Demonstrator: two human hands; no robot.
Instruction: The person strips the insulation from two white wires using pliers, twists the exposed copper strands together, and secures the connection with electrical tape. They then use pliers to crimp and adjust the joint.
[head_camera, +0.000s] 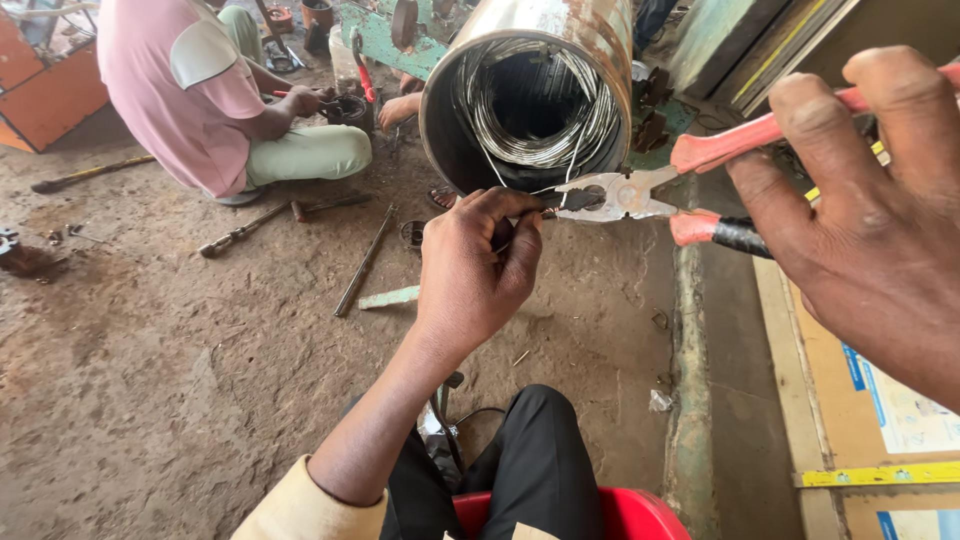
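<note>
Big metal drum (540, 60) lying on its side on the dirt floor (150, 380), open end facing the cam, w/ coils of wire (520, 110) packed round the inside wall. Right in front of the drum's mouth, at its lower rim, the left hand (475, 270) has fingers pinched together on a dark wire end, can't make out much of the wire itself tbh. Right hand (870, 210) is off to the right of the drum, wrapped shut on the red handles of the pliers (640, 190), whose nose points left and meets the left fingertips just below the rim. Jaws look closed on that wire end. Left of the drum, further back, another person (190, 90) in a pink shirt squats on the floor w/ both hands on a small part. Rod and a few tools lie on the floor betw. that person and the drum.
</note>
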